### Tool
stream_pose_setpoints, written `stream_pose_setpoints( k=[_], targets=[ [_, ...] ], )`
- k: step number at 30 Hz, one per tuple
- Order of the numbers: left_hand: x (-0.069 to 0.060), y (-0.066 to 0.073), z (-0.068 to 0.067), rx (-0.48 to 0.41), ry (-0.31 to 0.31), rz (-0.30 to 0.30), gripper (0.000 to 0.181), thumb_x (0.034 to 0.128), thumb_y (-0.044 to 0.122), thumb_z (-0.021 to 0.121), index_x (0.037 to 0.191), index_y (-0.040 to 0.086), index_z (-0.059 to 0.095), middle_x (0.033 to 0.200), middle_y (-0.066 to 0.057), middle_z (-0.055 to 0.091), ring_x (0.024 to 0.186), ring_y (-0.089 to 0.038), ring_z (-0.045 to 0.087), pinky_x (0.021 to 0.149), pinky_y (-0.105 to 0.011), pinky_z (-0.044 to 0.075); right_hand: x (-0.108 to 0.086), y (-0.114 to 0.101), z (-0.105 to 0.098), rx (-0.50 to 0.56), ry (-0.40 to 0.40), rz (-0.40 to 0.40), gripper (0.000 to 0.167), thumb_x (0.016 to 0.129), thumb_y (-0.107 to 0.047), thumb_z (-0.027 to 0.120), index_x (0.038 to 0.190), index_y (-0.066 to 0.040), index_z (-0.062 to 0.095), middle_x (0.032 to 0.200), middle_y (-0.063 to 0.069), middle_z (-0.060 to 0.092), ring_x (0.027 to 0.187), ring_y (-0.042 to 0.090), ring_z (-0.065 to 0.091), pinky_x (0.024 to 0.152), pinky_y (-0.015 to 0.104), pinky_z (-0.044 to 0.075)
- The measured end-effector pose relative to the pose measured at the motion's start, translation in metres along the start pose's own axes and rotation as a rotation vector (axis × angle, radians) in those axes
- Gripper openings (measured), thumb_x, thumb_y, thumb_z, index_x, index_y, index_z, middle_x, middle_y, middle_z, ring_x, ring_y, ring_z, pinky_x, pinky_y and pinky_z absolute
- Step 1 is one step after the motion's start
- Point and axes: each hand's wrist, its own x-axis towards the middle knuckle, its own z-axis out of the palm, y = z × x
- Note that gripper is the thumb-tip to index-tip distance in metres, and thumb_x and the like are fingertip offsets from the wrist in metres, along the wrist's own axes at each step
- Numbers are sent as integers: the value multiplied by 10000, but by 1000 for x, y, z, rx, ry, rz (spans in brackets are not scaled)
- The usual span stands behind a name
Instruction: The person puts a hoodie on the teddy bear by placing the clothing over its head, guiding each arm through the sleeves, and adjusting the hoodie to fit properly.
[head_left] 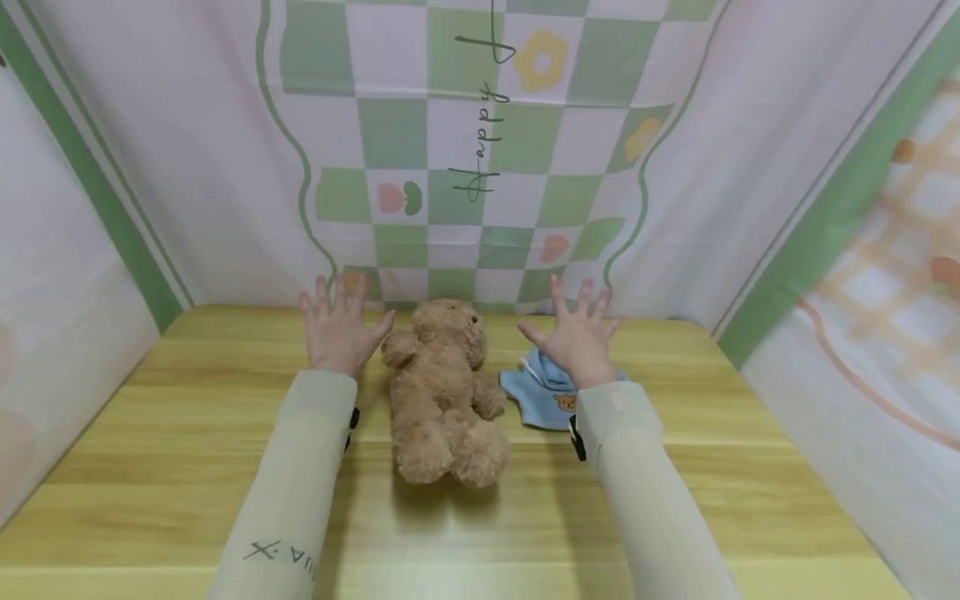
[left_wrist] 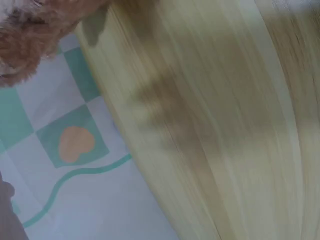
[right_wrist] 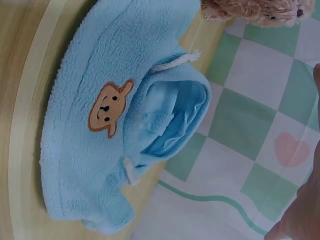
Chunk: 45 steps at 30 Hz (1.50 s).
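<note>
A brown teddy bear (head_left: 438, 379) lies on its back on the wooden table, head toward the far edge; part of its fur (left_wrist: 25, 40) shows in the left wrist view. My left hand (head_left: 337, 333) is raised beside the bear with fingers spread, holding nothing. On the other side, my right hand (head_left: 577, 337) is likewise raised with spread fingers and holds nothing. Below it lies a small light-blue hoodie (head_left: 543, 400), partly covered by that hand in the head view. The right wrist view shows the hoodie's bear-face patch (right_wrist: 109, 107), hood opening and white drawstrings (right_wrist: 175, 61).
The wooden table (head_left: 187, 467) has a light grain. Behind it hangs a white and green checked cloth (head_left: 457, 133) with flowers and lettering. More patterned cloth (head_left: 885, 350) stands along the right side, and white cloth (head_left: 60, 275) along the left.
</note>
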Motion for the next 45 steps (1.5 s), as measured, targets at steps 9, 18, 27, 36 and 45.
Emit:
stream_pose_setpoints(
  k=[9,18,27,36,45],
  targets=[
    [6,20,-2,-44,19,33,796,952,647,274,1549,154,89,1589,-201,147,1472,-432,54,1194,-585,34,-2,4,1,-7,22,-52,863,918,-645,421,1548,-251,-18,1558,278,-165,1419,521,-147,1127,702,13],
    [9,52,-22,-206,-46,67,786,965,635,247,1540,110,144,1585,-191,186,1469,-429,90,1189,-597,15,-2,20,-1,-84,73,-91,768,960,-558,426,1549,-178,112,1558,322,27,1438,514,48,1168,626,116],
    [1,99,-47,-321,-123,160,704,989,548,323,1509,79,257,1541,-150,329,1438,-387,254,1200,-535,156,-7,46,-4,17,106,-89,685,983,-412,480,1498,-30,239,1494,356,211,1368,510,258,1122,594,281],
    [-19,141,-41,-179,-80,311,478,984,378,494,1336,55,520,1344,-137,562,1268,-338,496,1086,-486,390,-18,72,4,58,105,-106,549,992,-281,499,1422,36,371,1418,313,383,1313,468,368,1095,583,325],
    [-38,177,-27,-107,-15,361,273,969,309,529,1049,88,668,1104,-75,667,1054,-261,604,962,-402,481,-28,88,13,35,48,-123,444,973,-201,536,1317,76,485,1299,315,507,1212,465,477,1033,565,402]
  ],
)
